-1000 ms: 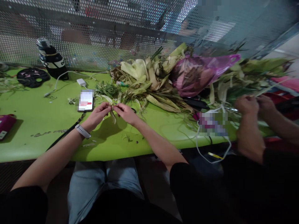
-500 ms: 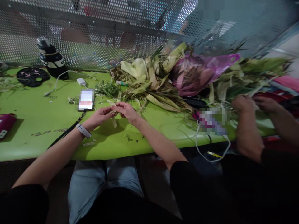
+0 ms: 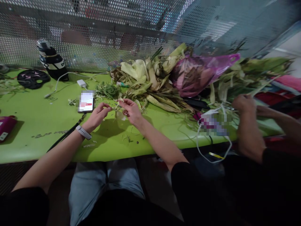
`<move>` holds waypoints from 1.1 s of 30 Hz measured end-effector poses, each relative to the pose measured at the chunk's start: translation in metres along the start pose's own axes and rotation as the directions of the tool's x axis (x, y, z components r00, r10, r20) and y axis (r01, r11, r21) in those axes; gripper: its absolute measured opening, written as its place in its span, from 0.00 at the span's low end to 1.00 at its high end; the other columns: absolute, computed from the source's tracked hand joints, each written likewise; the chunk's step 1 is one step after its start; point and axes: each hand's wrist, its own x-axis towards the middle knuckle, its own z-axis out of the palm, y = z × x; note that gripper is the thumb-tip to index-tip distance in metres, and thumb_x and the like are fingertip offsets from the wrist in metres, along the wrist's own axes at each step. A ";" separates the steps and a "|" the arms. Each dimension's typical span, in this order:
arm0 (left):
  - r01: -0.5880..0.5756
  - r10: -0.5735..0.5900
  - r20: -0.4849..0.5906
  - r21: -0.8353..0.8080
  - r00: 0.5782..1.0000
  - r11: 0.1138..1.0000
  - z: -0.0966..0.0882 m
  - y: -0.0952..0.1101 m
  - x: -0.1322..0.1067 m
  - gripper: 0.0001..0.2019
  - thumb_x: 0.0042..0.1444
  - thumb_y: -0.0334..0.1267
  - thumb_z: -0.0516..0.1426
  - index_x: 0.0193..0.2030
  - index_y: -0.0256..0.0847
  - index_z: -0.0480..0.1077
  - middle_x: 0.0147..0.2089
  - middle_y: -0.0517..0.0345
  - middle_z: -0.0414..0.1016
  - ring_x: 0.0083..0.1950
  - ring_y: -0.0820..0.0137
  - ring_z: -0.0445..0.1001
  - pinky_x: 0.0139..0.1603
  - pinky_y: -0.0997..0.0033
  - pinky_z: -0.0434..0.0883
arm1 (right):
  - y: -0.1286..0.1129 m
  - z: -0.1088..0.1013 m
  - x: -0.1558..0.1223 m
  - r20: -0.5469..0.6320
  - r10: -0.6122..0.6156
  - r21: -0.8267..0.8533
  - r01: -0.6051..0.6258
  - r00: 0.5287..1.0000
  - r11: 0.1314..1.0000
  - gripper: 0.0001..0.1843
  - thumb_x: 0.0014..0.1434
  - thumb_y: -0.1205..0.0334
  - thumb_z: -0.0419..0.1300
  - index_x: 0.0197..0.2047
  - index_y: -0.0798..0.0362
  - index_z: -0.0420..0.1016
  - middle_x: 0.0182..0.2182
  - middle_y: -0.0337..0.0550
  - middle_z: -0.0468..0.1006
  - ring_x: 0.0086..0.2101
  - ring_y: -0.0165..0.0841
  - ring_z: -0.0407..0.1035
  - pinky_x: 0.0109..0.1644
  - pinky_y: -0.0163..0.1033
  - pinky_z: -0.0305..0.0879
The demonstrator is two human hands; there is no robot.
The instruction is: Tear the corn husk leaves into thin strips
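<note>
My right hand (image 3: 132, 112) is closed in a pinch on a pale corn husk strip (image 3: 120, 116) above the green table (image 3: 56, 119). A short gap to the left, my left hand (image 3: 100, 113) has its thumb and fingertips pressed together. Whatever may be between those fingertips is too small to make out. Just beyond my hands lies a small heap of thin green shreds (image 3: 108, 90). A larger pile of corn husks (image 3: 154, 77) spreads behind and to the right. A phone (image 3: 86, 101) with a lit screen lies by my left hand.
A dark bottle (image 3: 53, 61) and a black mask-like item (image 3: 33, 78) stand at the back left. A purple plastic bag (image 3: 190, 73) rests among the husks. Another person's hand (image 3: 244, 103) works at the right. White cables (image 3: 198, 146) hang over the front edge.
My hands have come apart from each other. The left drew slightly left, and the right shifted slightly right with the pale husk strip. The other person's hands moved a little.
</note>
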 end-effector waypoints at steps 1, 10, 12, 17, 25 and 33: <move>-0.009 0.009 0.007 0.038 1.000 0.999 0.000 0.000 0.001 0.11 0.60 0.46 0.58 0.40 0.40 0.71 0.26 0.63 0.62 0.25 0.75 0.58 0.25 0.73 0.55 | -0.001 0.000 0.000 0.003 0.002 -0.001 -0.002 1.000 1.000 0.19 0.40 0.51 0.74 0.33 0.50 0.76 0.30 0.33 0.75 0.20 0.21 0.46 0.22 0.35 0.41; 0.041 -0.046 0.075 0.068 0.996 0.997 -0.005 -0.001 0.006 0.14 0.57 0.50 0.61 0.38 0.40 0.76 0.30 0.58 0.73 0.26 0.75 0.61 0.26 0.73 0.59 | 0.001 -0.003 0.001 -0.003 -0.009 -0.006 0.009 1.000 1.000 0.17 0.43 0.51 0.72 0.34 0.49 0.76 0.35 0.34 0.77 0.19 0.19 0.44 0.22 0.35 0.42; -0.020 0.011 0.118 0.075 0.993 0.997 -0.005 0.000 0.006 0.13 0.58 0.48 0.60 0.40 0.40 0.75 0.36 0.56 0.76 0.34 0.72 0.69 0.35 0.71 0.66 | 0.002 -0.001 0.001 -0.007 0.006 0.012 -0.006 1.000 1.000 0.17 0.43 0.52 0.72 0.34 0.50 0.75 0.34 0.34 0.77 0.18 0.19 0.44 0.21 0.36 0.40; -0.081 0.044 0.283 0.119 0.958 0.990 -0.004 0.007 0.004 0.13 0.62 0.45 0.56 0.46 0.39 0.74 0.46 0.50 0.78 0.51 0.62 0.73 0.54 0.62 0.67 | 0.007 0.003 0.001 0.022 0.017 0.047 -0.018 1.000 0.999 0.17 0.45 0.51 0.70 0.33 0.50 0.73 0.22 0.29 0.65 0.17 0.20 0.42 0.21 0.36 0.38; -0.043 0.035 0.247 0.029 0.968 0.999 -0.001 0.006 0.000 0.13 0.63 0.46 0.53 0.35 0.39 0.69 0.30 0.59 0.67 0.29 0.73 0.62 0.32 0.70 0.62 | 0.000 0.004 -0.005 0.092 0.012 -0.088 -0.004 0.996 0.996 0.20 0.49 0.45 0.68 0.34 0.51 0.70 0.23 0.31 0.64 0.19 0.22 0.52 0.22 0.34 0.47; -0.128 0.106 0.152 0.143 0.983 0.982 -0.003 0.000 0.007 0.12 0.59 0.46 0.58 0.37 0.38 0.71 0.30 0.60 0.67 0.31 0.73 0.63 0.34 0.71 0.60 | -0.001 0.000 -0.006 0.200 -0.076 -0.372 0.147 0.977 0.916 0.20 0.52 0.44 0.66 0.31 0.53 0.71 0.23 0.33 0.66 0.24 0.24 0.57 0.27 0.33 0.54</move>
